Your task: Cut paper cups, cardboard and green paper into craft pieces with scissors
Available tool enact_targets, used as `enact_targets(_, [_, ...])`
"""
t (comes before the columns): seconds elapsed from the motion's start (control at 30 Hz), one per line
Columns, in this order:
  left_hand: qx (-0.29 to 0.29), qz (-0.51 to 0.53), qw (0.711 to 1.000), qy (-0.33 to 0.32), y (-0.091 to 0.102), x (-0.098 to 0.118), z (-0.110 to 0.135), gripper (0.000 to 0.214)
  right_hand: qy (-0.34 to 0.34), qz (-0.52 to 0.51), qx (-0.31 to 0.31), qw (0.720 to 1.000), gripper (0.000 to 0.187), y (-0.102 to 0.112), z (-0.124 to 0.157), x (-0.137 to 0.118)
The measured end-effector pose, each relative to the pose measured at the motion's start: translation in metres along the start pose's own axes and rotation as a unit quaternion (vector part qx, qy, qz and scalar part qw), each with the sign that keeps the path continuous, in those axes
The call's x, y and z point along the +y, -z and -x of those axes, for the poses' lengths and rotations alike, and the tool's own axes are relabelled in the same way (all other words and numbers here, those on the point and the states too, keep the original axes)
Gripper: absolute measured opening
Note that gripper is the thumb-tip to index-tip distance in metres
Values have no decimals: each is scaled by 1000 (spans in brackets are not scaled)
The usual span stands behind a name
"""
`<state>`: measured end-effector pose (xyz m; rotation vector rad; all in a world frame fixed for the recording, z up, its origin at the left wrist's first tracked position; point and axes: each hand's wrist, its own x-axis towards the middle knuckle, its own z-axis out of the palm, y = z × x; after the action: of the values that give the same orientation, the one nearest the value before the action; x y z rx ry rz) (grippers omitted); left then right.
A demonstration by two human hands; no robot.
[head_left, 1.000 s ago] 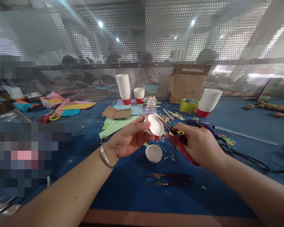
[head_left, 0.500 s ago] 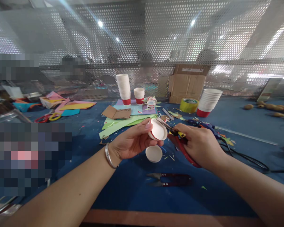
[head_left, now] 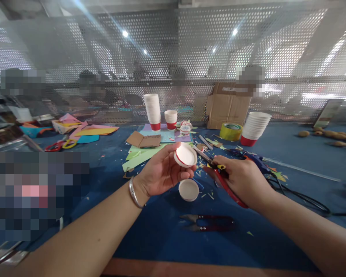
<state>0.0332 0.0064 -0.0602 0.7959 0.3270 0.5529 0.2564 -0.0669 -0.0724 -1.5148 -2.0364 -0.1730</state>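
Observation:
My left hand (head_left: 158, 173) pinches a cut-off cup bottom (head_left: 185, 155), a white disc with a red rim, holding it up over the blue table. My right hand (head_left: 242, 179) grips red-handled scissors (head_left: 219, 173); their blades point left toward the disc and sit just beside its right edge. A second white cup bottom (head_left: 188, 189) lies on the table right below the held one. Small dark thread snips (head_left: 210, 223) lie closer to me on the cloth.
Stacks of red-based paper cups stand at the back (head_left: 152, 110) and right (head_left: 255, 129). Yellow tape roll (head_left: 230, 131), cardboard box (head_left: 229, 104), green paper sheets (head_left: 141, 154), a glue gun (head_left: 252, 157) with its cable, and paper scraps litter the blue table (head_left: 150, 231). A perforated screen backs it.
My left hand tilted the cup bottom from upright to flatter and lifted it slightly. The scissors drew a little away to the right. The view shifted down slightly.

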Motion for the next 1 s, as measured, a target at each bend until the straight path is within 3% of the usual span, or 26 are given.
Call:
enact_targets(0.43, [11, 7, 1000, 4, -2, -1, 0, 46, -25, 25, -30, 999, 34, 0, 0, -4])
enact_targets(0.83, [4, -41, 998, -45, -8, 1, 3, 40, -38, -97, -29, 994, 31, -4, 2, -6])
enact_targets(1.0, [14, -72, 997, -30, -7, -7, 0, 37, -46, -55, -37, 997, 31, -2, 2, -6])
